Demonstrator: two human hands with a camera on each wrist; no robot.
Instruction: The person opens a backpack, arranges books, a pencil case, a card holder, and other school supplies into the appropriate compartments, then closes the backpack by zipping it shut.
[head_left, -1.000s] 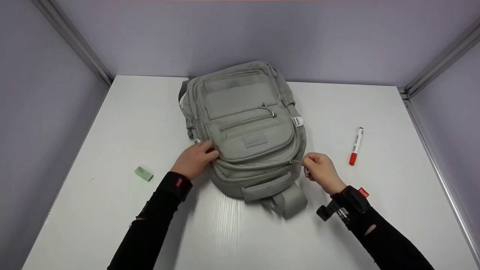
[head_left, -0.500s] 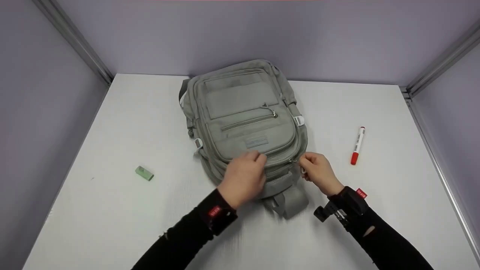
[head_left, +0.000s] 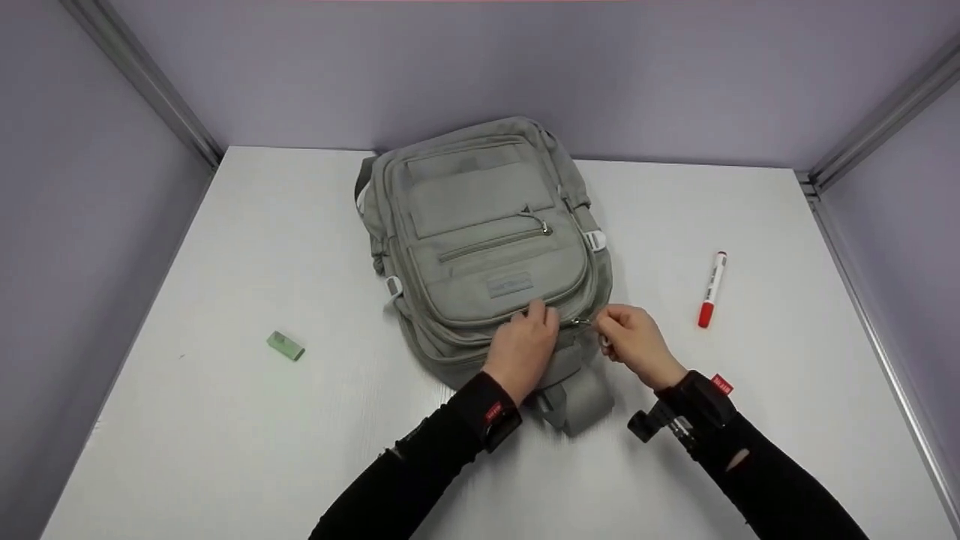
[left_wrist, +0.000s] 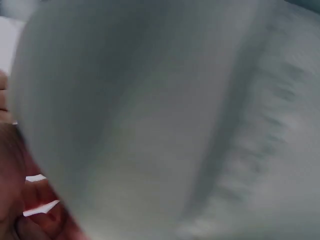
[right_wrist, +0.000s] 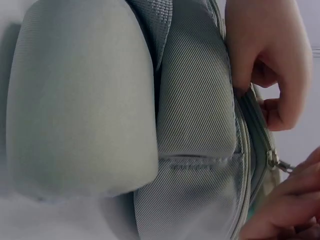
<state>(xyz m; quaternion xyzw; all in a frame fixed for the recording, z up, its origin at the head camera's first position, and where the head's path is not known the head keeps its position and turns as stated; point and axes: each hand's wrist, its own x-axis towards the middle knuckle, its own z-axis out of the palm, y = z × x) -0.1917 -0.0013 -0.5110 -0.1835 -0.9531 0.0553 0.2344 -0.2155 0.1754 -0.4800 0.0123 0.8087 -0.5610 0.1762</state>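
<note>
**Both hands at the backpack's near zipper**

Your grey backpack (head_left: 487, 247) lies flat mid-table, towards the far edge. Your left hand (head_left: 525, 349) rests on its near end, fingers curled into the fabric by the zipper seam. Your right hand (head_left: 634, 341) sits just beside it, fingertips pinching the zipper pull (right_wrist: 280, 164). The sewn label (head_left: 510, 285) on the front pocket is too small to read. A red marker (head_left: 711, 289) lies towards the right edge, a green eraser (head_left: 286, 346) towards the left.

White wood-grain table (head_left: 225, 450). 3 lavender walls (head_left: 675, 75) enclose it. Grey metal rails (head_left: 142, 79) run along the corners.
</note>
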